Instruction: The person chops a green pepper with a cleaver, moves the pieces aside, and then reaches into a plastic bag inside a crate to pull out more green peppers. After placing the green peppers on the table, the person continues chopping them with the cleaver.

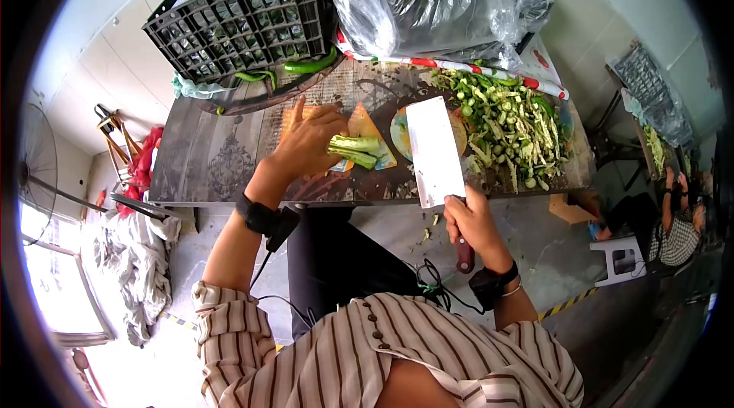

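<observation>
My left hand is over the tabletop, fingers curled toward the right and one stretched out. Split lengths of green pepper sit at its thumb side, in its grip, with pale insides showing. The handle of a broad cleaver is wrapped by my right hand; its blade lies over the table's front edge, pointing away from me. To the right of the blade spreads a heap of chopped green pepper.
Whole green peppers lie by a black plastic crate at the back left. Clear plastic sheeting covers another crate behind. On the far right another person works near a white stool. Cables hang below.
</observation>
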`<act>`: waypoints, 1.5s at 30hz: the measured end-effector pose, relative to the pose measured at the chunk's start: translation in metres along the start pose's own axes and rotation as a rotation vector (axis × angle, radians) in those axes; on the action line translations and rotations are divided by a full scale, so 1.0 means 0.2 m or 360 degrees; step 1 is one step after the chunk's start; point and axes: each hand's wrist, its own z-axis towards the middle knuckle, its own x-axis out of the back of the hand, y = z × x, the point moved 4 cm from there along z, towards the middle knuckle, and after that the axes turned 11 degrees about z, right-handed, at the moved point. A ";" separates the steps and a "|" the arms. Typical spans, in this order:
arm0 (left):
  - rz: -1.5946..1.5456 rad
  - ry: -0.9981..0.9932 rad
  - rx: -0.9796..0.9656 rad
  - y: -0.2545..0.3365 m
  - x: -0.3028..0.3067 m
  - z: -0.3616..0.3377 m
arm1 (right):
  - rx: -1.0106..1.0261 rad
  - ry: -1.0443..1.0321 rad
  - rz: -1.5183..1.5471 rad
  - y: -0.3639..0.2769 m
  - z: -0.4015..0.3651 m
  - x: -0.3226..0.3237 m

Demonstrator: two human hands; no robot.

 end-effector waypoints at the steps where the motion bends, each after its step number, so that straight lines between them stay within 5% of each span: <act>1: 0.0012 0.0045 0.0015 0.01 0.02 -0.01 | -0.0014 0.0030 0.0013 0.00 -0.01 0.00; 14: 0.0095 0.0550 0.0111 0.10 -0.02 -0.13 | -0.0031 0.0082 0.0039 0.00 0.00 0.00; 18: 0.0284 0.0573 -0.0025 0.12 -0.03 -0.13 | -0.0015 0.0082 0.0030 0.01 0.00 0.01; 33: 0.0190 0.0754 0.0334 0.20 -0.06 -0.26 | -0.0014 0.0061 -0.0016 0.02 0.00 0.00; 45: -0.0043 0.0924 0.0518 0.25 -0.12 -0.25 | 0.0304 0.0017 -0.0849 -0.14 0.01 -0.08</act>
